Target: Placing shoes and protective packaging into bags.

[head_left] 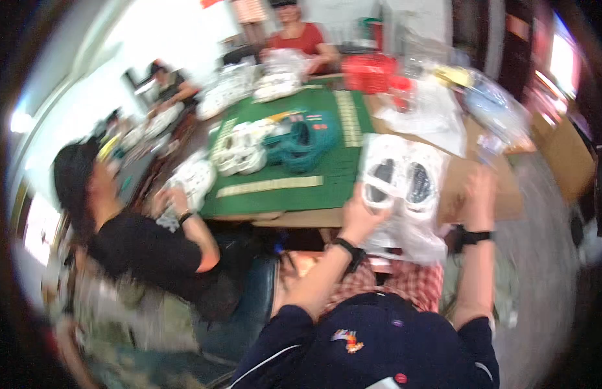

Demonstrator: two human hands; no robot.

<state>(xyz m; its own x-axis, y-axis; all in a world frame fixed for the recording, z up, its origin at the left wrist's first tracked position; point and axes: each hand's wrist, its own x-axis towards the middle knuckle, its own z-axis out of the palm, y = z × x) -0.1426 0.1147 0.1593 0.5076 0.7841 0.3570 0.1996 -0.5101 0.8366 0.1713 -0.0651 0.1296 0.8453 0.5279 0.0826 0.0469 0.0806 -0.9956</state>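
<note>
A pair of white clogs with dark insoles lies on a white plastic bag (423, 243) at the table's near edge. My left hand (362, 217) grips the heel of the left clog (386, 150), thumb along its side. The right clog (428, 159) sits beside it, untouched. My right hand (480, 194) is raised to the right of the pair, over the brown cardboard (505, 194) and apart from the clogs. Motion blur smears its fingers, and a small clear piece of plastic (489, 148) is just beyond them.
A green mat (249, 198) bears white clogs (239, 155) and teal clogs (305, 146). At the left, a co-worker in black (145, 253) handles white shoes; another in red (304, 40) sits at the far side. A red basket (369, 72) and bagged items (495, 107) stand at the back right.
</note>
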